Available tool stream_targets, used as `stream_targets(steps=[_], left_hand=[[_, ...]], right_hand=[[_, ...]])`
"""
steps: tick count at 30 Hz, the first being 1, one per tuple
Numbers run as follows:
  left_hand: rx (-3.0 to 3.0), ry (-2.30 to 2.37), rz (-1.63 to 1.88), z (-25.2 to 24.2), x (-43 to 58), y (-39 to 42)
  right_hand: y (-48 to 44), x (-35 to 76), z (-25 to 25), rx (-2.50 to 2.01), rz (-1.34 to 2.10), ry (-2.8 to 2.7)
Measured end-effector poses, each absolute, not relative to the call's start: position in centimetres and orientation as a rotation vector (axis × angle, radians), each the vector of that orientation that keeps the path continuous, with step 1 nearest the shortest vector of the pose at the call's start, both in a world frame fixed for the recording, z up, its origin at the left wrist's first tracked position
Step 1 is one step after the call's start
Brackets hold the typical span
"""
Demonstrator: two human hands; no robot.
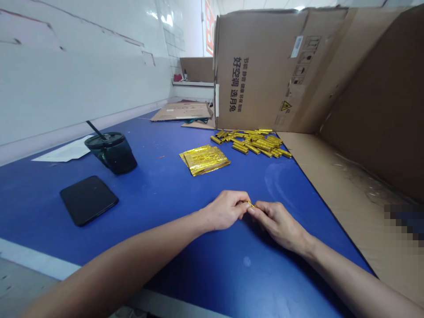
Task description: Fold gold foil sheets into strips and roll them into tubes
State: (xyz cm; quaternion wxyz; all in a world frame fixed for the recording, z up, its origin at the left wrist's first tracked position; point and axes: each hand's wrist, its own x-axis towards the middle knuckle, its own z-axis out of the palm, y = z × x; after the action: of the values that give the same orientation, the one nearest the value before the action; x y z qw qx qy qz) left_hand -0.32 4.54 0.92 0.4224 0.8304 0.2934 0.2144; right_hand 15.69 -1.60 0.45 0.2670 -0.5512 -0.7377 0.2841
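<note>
Fingers of left hand [225, 210] and right hand [280, 225] pinch together on small gold foil piece [251, 204] over middle of blue worktop [49, 247], rolled gold sticks [255, 142] piled toward far edge

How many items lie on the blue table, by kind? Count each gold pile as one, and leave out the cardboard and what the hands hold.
Dark tumbler with straw: 1
Black smartphone: 1
White paper sheet: 1
Stack of flat gold foil: 1
Pile of rolled gold foil: 1
Total: 5
</note>
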Motion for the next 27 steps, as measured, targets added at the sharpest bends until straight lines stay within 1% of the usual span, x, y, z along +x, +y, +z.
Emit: stream_targets(steps=[3,6,10,15,17,20,24,27], left_hand=[[2.036,0.812,0.658,1.1,-0.8,5.9],[2.009,0.825,0.684,1.2,-1.2,7.0],[1.941,0.785,0.632,1.0,-1.4,7.4],[1.836,0.847,0.507,0.7,-1.4,7.7],[1.831,0.866,0.460,0.7,-1.3,7.8],[1.885,0.877,0.463,0.7,-1.2,7.5],[2.092,0.910,0.528,0.9,-0.8,5.9],[2.273,0.802,0.567,1.0,-0.5,4.3]], right_hand=[[-1.4,16.2,0.5,-1.536,0.794,-1.945],[-1.2,16.5,0.5,-1.566,0.700,-1.958],[-1.3,16.4,0.3,-1.600,0.421,-2.070],[-1.2,16.6,-0.4,-1.676,-0.108,-2.236],[-1.2,16.6,-0.4,-1.693,-0.218,-2.258],[-1.1,16.6,0.0,-1.714,-0.174,-2.224],[-1.3,16.5,0.5,-1.655,0.060,-2.210],[-1.5,16.2,0.6,-1.529,0.229,-2.279]])
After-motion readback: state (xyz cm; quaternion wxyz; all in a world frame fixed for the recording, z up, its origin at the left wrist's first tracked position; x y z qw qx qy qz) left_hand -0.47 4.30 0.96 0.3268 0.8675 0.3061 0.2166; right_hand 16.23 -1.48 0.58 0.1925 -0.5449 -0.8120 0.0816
